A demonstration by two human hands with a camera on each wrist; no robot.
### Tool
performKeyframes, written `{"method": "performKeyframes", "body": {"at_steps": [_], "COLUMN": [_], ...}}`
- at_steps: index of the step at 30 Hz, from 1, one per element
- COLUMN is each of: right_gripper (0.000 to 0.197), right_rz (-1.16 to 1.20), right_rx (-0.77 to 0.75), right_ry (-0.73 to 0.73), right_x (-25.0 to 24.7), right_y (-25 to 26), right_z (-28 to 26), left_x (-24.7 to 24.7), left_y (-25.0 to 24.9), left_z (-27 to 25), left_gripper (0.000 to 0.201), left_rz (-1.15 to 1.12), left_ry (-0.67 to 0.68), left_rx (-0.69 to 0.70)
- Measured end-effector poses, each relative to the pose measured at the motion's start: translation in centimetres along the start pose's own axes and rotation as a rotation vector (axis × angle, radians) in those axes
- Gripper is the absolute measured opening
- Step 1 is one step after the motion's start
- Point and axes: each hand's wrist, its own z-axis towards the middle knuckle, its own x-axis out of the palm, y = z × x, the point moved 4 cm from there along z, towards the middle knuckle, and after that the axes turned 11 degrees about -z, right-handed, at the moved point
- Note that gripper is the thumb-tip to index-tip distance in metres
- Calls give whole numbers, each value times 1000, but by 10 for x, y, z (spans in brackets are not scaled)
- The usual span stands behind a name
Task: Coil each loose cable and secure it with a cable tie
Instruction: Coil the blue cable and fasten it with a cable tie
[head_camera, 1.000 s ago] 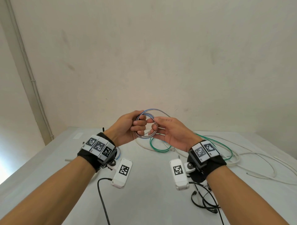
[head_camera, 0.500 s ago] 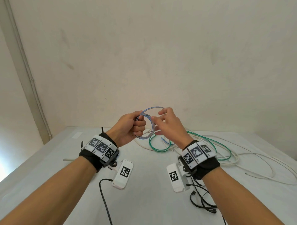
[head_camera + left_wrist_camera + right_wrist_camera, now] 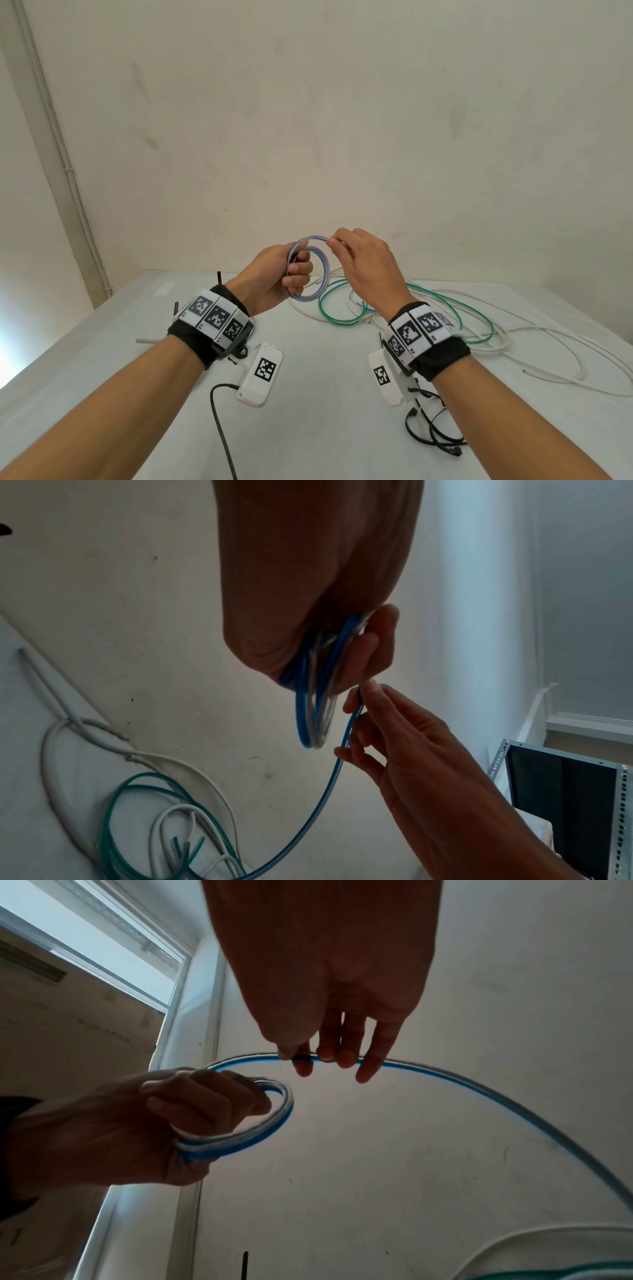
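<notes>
Overhead of the table (image 3: 178, 428), a blue cable (image 3: 325, 270) is held partly coiled between two hands.

Several loops of it are clamped in the left hand (image 3: 274, 274), whose fingers (image 3: 205, 1096) are curled through the ring and closed round the bundle. The free run of the same cable is pinched between thumb and fingertips (image 3: 303, 1066) of the right hand (image 3: 366, 263), just beside the top of the coil, and from there it is seen to trail down toward the tabletop. Below the hands, a green cable (image 3: 329, 308) and white cables (image 3: 548, 373) are left lying loose and tangled on the surface, while black cables (image 3: 431, 435) are seen near the right wrist.
</notes>
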Motion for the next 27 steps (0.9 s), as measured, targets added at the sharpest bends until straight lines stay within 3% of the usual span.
{"method": "performKeyframes", "body": {"at_steps": [12, 21, 27], "right_gripper": [37, 30, 27], "right_rz": [-256, 30, 208], "right_rx": [54, 101, 103], "right_ry": [91, 150, 424], "right_x": [-4, 11, 27], "right_y": [3, 7, 16], "right_z": [-7, -3, -10], "left_x": [-6, 0, -2], "left_y": [2, -15, -30], "left_z": [-2, 0, 1], "left_gripper": [43, 42, 32], "left_rz": [13, -150, -318], "left_ry": [6, 51, 118], "left_rx": [-9, 120, 223]}}
